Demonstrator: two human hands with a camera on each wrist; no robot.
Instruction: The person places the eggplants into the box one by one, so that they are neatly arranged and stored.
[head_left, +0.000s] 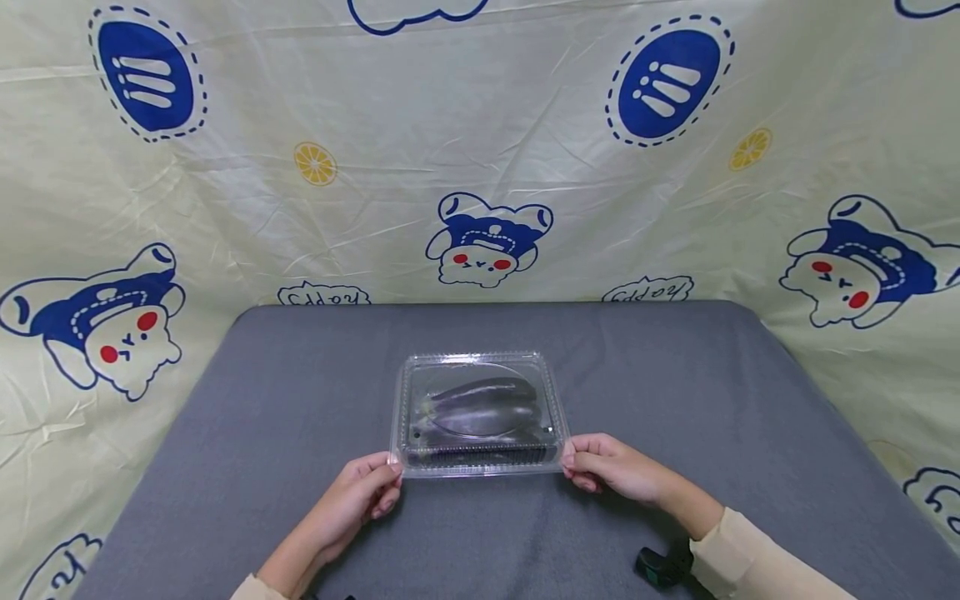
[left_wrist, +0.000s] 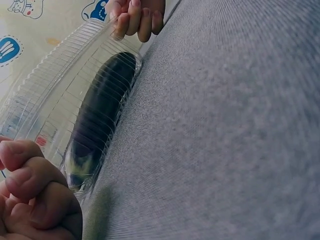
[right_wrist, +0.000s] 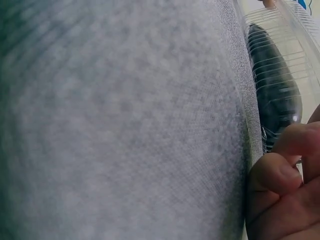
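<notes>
A clear plastic clamshell container [head_left: 480, 454] with its lid down sits on the grey table. Dark purple eggplants [head_left: 483, 408] lie inside it, their stem ends toward the left; the lid's glare hides how many there are. My left hand [head_left: 358, 493] pinches the container's near left corner between thumb and fingers. At the near right corner, my right hand [head_left: 618, 471] pinches the rim in the same way. In the left wrist view, an eggplant [left_wrist: 102, 105] shows through the ribbed side wall, with the curled left fingers [left_wrist: 37, 180] close by.
Grey cloth covers the table [head_left: 300, 375] around the container. Behind it hangs a pale curtain [head_left: 390, 108] printed with cartoon figures and orange slices. A black strap-like device [head_left: 663, 567] is at the right wrist, near the table's front.
</notes>
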